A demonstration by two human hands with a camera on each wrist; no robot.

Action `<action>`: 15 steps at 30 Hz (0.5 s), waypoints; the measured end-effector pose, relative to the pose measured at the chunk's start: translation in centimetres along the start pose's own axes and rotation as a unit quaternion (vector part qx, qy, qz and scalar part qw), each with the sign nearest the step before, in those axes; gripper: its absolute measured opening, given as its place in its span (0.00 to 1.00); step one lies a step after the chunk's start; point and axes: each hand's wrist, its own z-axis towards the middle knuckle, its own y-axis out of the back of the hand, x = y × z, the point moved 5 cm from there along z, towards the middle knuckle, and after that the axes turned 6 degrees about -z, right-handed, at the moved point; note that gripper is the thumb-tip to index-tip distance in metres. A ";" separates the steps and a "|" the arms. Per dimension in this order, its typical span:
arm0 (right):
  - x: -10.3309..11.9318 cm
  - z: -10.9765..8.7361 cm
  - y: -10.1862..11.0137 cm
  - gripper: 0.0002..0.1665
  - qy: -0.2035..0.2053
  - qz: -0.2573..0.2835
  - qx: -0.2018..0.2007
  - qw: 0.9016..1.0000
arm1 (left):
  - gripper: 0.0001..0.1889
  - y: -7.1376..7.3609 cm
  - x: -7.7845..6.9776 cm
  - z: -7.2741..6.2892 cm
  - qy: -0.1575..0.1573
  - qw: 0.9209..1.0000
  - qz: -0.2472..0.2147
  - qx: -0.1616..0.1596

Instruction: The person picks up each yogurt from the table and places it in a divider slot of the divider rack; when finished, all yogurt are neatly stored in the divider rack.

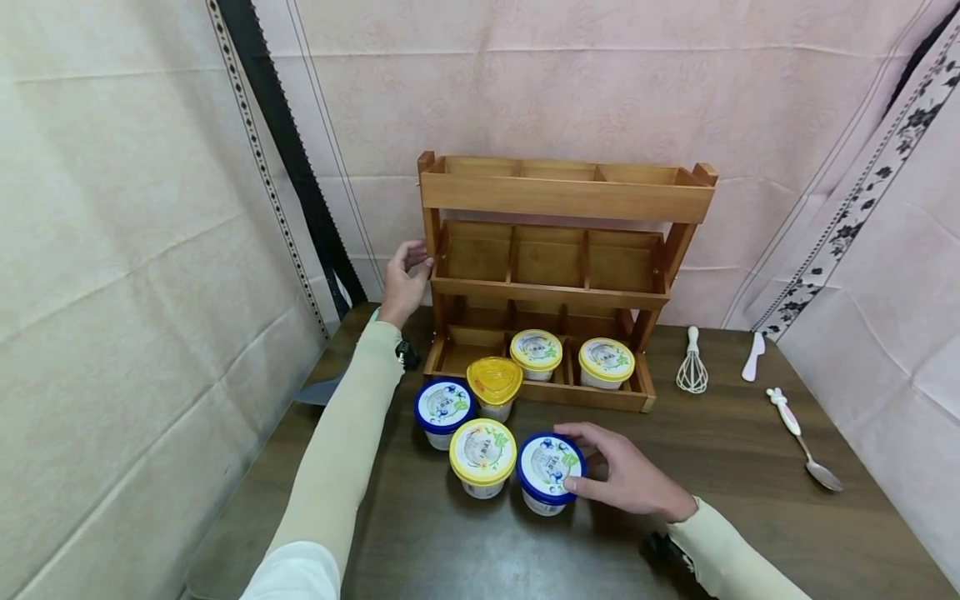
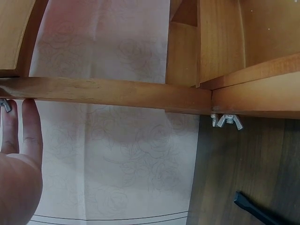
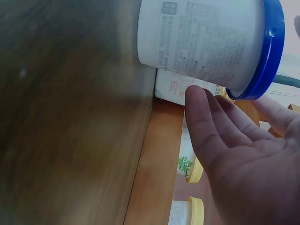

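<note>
A wooden rack (image 1: pixel 566 200) with three tiers of compartments stands against the back cloth. My left hand (image 1: pixel 407 279) is at its left side post; in the left wrist view two straight fingers (image 2: pixel 32 133) touch the post's edge. My right hand (image 1: pixel 626 475) holds a blue-lidded tub (image 1: pixel 551 467) at the lid, thumb on the near side and a finger behind. Beside that tub are a yellow-lidded tub (image 1: pixel 483 454), another blue-lidded tub (image 1: pixel 444 408) and a tub with a plain yellow lid (image 1: pixel 495 385). Two yellow-lidded tubs, one central (image 1: pixel 536 350) and one right (image 1: pixel 606 360), sit in the bottom tier.
On the right of the dark table (image 1: pixel 450 550) lie a whisk (image 1: pixel 692 367), a white-handled spreader (image 1: pixel 753 358) and a spoon (image 1: pixel 806 442). Metal wing nuts (image 2: pixel 228 120) stick out from the rack's side. A dark object (image 2: pixel 253 208) lies on the table near its left end.
</note>
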 end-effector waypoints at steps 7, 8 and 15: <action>-0.1 0.1 -0.6 0.50 0.018 0.024 0.022 0.999 | 0.17 0.0 -0.1 -0.3 0.004 1.000 0.005 0.000; 0.0 0.1 -0.6 0.51 0.022 0.025 0.024 0.999 | 0.17 0.0 -0.1 -0.3 0.004 1.000 0.005 0.000; -0.4 0.2 -0.5 0.55 0.011 0.032 0.027 0.999 | 0.18 -0.1 -0.2 -0.2 0.009 1.000 0.004 -0.003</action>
